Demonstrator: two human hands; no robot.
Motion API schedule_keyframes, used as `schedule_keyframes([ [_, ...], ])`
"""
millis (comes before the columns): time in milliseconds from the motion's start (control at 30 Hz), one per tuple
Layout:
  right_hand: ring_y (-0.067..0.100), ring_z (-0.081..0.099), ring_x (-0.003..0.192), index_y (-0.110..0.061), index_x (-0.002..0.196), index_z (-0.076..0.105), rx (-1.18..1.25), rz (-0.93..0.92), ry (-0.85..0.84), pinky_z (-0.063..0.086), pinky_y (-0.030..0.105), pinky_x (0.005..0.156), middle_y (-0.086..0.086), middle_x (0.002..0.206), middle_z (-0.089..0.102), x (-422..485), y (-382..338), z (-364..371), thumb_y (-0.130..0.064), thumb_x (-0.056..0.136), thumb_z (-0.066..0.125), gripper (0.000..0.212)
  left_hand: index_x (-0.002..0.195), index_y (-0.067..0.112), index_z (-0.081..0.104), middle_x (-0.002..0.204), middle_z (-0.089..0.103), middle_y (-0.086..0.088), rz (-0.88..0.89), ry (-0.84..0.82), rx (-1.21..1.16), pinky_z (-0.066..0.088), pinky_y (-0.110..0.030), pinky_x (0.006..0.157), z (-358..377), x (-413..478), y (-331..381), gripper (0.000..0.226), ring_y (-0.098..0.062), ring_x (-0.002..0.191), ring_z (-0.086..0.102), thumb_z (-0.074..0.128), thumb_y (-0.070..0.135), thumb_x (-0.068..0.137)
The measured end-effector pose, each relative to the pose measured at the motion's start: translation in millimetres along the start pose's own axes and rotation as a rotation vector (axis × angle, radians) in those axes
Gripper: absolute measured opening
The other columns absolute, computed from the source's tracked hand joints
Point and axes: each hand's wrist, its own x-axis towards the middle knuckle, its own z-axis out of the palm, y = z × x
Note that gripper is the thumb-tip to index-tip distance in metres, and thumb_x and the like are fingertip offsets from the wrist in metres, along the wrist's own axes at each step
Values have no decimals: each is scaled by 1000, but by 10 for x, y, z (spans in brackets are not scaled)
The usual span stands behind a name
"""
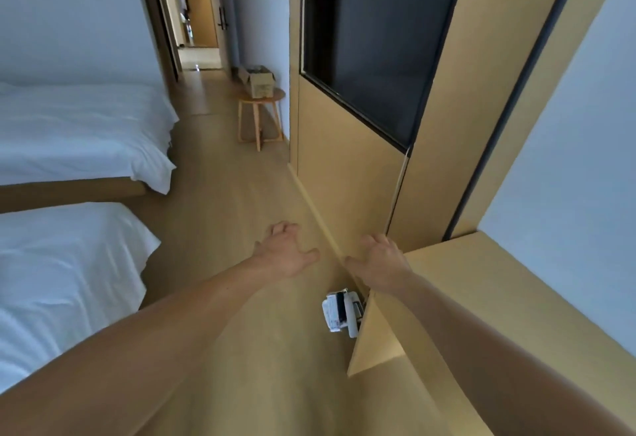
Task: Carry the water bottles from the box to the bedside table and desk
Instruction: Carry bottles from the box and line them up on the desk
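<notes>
An open cardboard box [258,81] stands on a small round wooden side table [261,115] far ahead, against the right wall. Dark bottle tops seem to show inside it, too small to be sure. My left hand [287,252] is stretched forward over the floor, fingers spread, holding nothing. My right hand [378,261] reaches forward beside it, also empty with fingers apart, just above the near corner of the wooden desk [481,284] at the right.
Two beds with white sheets [75,132] fill the left side. A wood-floor aisle [220,194] runs between beds and wall panel toward a hallway door [198,15]. A dark TV screen [375,39] hangs on the right wall. A white item [339,311] lies on the floor under the desk.
</notes>
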Motion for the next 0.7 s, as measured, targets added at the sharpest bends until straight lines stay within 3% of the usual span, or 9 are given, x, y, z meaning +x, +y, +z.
schedule_keyframes([
  [333, 24, 15, 149, -26, 156, 21, -31, -194, -96, 22, 46, 119, 3, 163, 18, 1789, -464, -262, -57, 92, 49, 77, 158, 20, 23, 165, 20, -1, -204, 86, -23, 23, -47, 121, -611, 1172, -316, 81, -23, 153, 14, 51, 60, 93],
  [700, 23, 17, 149, -26, 156, 23, -96, -320, -82, 24, 40, 117, 2, 163, 18, 3702, -1593, -186, -57, 91, 49, 76, 158, 19, 22, 165, 19, -3, -284, 130, -7, 21, -51, 121, -1241, 2755, -1377, 81, -24, 154, 11, 49, 60, 94],
])
